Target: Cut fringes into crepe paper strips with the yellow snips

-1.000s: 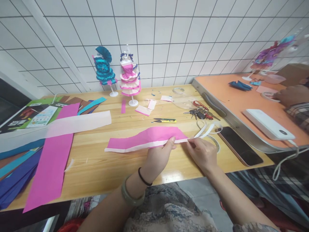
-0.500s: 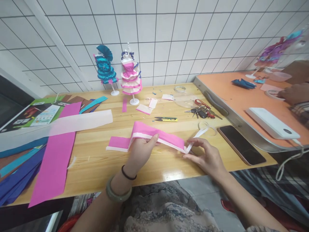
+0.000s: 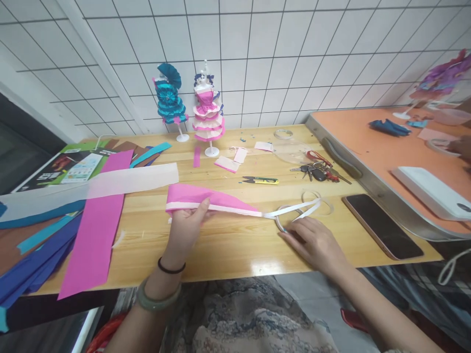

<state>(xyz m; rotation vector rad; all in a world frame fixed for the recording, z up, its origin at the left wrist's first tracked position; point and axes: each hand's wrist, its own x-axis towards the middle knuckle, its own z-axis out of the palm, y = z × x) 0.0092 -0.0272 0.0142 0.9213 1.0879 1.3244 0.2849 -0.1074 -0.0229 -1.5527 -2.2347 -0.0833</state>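
Thumb and fingers of left hand (image 3: 186, 223) closed together, pinching pink strip (image 3: 222, 202) along its white near edge. Strip is between two hands, long axis from left to right, narrowing toward right end. Left hand is nearer, being on it. White tape (image 3: 289, 210) runs from this end to right. Right hand (image 3: 315, 240), half curled, holds tape roll (image 3: 278, 222), apart from strip. Snips (image 3: 262, 180) lie on far side.
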